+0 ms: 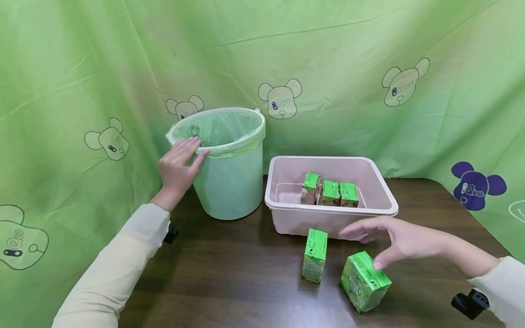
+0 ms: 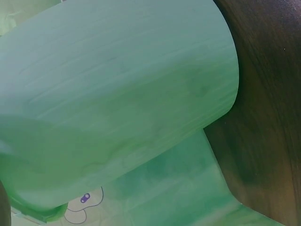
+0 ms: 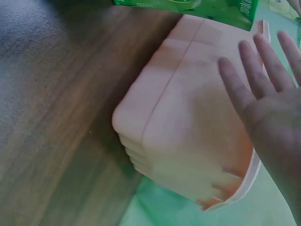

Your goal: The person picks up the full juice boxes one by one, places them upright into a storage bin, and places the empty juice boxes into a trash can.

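My left hand (image 1: 178,164) rests at the near-left rim of a pale green trash bin (image 1: 231,182) lined with a thin green bag (image 1: 246,145). Its fingers are extended. In the left wrist view the bin's side (image 2: 117,94) fills most of the frame. Above a green juice box (image 1: 365,282) at the front right hovers my right hand (image 1: 404,241), thumb and fingers spread and nothing held. A second green juice box (image 1: 315,257) stands to the left of it. Several more juice boxes (image 1: 330,193) sit in a pale pink plastic tub (image 1: 287,218) behind them.
Everything stands on a dark wooden table (image 1: 229,273). Green cloth (image 1: 336,45) printed with bear faces hangs behind and at both sides, close to the bin and tub. The tub's wall (image 3: 188,108) lies beside the hand in the right wrist view.
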`<action>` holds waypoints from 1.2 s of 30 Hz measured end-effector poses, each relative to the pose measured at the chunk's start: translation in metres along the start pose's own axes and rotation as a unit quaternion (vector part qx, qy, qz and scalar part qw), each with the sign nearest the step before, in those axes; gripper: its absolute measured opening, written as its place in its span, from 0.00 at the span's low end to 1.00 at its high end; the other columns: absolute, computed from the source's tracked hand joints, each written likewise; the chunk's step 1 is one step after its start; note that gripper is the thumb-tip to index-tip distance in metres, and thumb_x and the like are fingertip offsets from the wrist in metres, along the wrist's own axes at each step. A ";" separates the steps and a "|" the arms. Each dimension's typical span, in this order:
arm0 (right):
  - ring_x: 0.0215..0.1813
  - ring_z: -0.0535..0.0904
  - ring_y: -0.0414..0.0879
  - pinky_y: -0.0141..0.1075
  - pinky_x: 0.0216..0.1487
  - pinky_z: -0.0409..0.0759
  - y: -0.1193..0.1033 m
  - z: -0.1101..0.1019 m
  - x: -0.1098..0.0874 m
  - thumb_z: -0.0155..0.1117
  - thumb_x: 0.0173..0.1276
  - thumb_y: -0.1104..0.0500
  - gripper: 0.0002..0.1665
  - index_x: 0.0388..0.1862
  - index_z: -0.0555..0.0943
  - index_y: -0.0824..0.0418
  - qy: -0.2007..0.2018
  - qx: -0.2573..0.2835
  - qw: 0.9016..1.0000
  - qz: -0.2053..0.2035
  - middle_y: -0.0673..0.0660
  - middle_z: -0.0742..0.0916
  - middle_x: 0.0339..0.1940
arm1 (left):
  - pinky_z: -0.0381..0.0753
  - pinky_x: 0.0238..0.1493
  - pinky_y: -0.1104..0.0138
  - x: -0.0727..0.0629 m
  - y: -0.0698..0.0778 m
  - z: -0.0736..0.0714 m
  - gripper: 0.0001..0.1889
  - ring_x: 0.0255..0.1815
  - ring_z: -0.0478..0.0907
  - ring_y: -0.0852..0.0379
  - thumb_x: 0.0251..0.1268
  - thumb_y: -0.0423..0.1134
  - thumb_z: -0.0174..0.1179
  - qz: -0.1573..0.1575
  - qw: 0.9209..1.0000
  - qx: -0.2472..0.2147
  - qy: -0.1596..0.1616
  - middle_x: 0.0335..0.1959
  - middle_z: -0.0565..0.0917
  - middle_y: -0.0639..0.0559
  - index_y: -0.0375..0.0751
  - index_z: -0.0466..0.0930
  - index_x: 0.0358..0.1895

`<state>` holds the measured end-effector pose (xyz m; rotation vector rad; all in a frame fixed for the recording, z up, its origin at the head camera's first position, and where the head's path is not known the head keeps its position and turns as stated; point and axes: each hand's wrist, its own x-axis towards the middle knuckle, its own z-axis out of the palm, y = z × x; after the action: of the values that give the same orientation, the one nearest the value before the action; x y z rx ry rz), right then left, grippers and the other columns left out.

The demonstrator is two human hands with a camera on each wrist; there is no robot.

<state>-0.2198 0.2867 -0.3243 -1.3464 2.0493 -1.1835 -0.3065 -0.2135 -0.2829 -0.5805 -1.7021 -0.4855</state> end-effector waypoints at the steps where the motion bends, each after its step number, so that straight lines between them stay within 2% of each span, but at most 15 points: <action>1: 0.65 0.73 0.50 0.36 0.62 0.73 0.001 0.001 -0.001 0.71 0.53 0.72 0.42 0.69 0.68 0.64 -0.012 0.011 1.000 0.009 0.62 0.76 0.66 | 0.77 0.58 0.56 0.000 0.000 0.000 0.20 0.47 0.84 0.44 0.65 0.50 0.63 0.000 1.000 0.000 0.000 0.45 0.85 0.40 0.34 0.87 0.45; 5: 0.67 0.70 0.51 0.35 0.65 0.69 0.004 0.002 -0.004 0.73 0.51 0.68 0.45 0.69 0.68 0.62 -0.045 0.040 0.996 0.060 0.64 0.75 0.67 | 0.77 0.59 0.57 0.000 0.000 0.000 0.21 0.48 0.83 0.45 0.65 0.51 0.63 -0.002 1.000 0.000 0.000 0.45 0.85 0.41 0.34 0.87 0.45; 9: 0.71 0.65 0.50 0.34 0.69 0.63 0.006 0.003 -0.007 0.74 0.51 0.66 0.47 0.72 0.66 0.58 -0.080 0.071 0.987 0.124 0.62 0.71 0.71 | 0.77 0.59 0.57 -0.001 0.001 0.000 0.20 0.48 0.83 0.44 0.65 0.51 0.63 -0.002 1.000 0.000 -0.002 0.45 0.85 0.40 0.34 0.87 0.45; 13: 0.73 0.61 0.48 0.33 0.69 0.59 0.010 0.004 -0.009 0.75 0.52 0.64 0.50 0.74 0.64 0.54 -0.107 0.052 0.981 0.153 0.59 0.68 0.73 | 0.77 0.58 0.57 0.000 0.001 0.000 0.19 0.48 0.83 0.44 0.63 0.48 0.65 -0.001 1.000 -0.001 0.000 0.45 0.85 0.40 0.34 0.87 0.45; 19: 0.73 0.59 0.46 0.34 0.68 0.57 0.013 0.009 -0.010 0.77 0.49 0.63 0.53 0.75 0.63 0.49 -0.118 0.041 0.974 0.188 0.55 0.68 0.74 | 0.77 0.59 0.57 0.000 0.001 0.000 0.17 0.48 0.84 0.45 0.61 0.45 0.67 -0.001 1.000 -0.003 0.003 0.45 0.85 0.41 0.34 0.87 0.45; 22: 0.72 0.60 0.46 0.33 0.68 0.58 0.015 0.011 -0.011 0.77 0.49 0.63 0.53 0.74 0.64 0.48 -0.119 0.051 0.974 0.185 0.55 0.68 0.73 | 0.76 0.59 0.57 0.000 0.001 0.000 0.17 0.48 0.84 0.45 0.61 0.45 0.67 0.000 1.000 -0.002 0.001 0.45 0.85 0.41 0.34 0.87 0.45; 26: 0.70 0.63 0.46 0.32 0.66 0.61 0.019 0.014 -0.012 0.75 0.49 0.64 0.51 0.73 0.65 0.54 -0.111 0.065 0.984 0.123 0.57 0.70 0.71 | 0.77 0.58 0.56 0.000 0.001 0.000 0.17 0.48 0.83 0.44 0.60 0.44 0.67 0.000 1.000 -0.001 -0.002 0.45 0.85 0.39 0.34 0.87 0.45; 29: 0.68 0.66 0.47 0.31 0.64 0.64 0.022 0.016 -0.013 0.74 0.49 0.65 0.50 0.72 0.65 0.59 -0.109 0.081 0.987 0.084 0.61 0.71 0.69 | 0.77 0.58 0.55 -0.001 0.001 -0.001 0.17 0.48 0.84 0.44 0.61 0.44 0.67 -0.001 1.000 -0.001 -0.004 0.45 0.85 0.39 0.34 0.86 0.45; 36: 0.64 0.70 0.50 0.33 0.62 0.67 0.021 0.016 -0.012 0.72 0.50 0.65 0.48 0.71 0.65 0.60 -0.116 0.110 0.982 0.096 0.64 0.72 0.67 | 0.76 0.59 0.58 -0.001 0.003 -0.001 0.20 0.48 0.83 0.44 0.65 0.50 0.63 -0.002 1.000 0.002 -0.007 0.45 0.85 0.40 0.34 0.86 0.45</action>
<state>-0.2141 0.2942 -0.3521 -1.0996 1.7810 -1.0767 -0.3036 -0.2122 -0.2837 -0.5783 -1.7179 -0.4823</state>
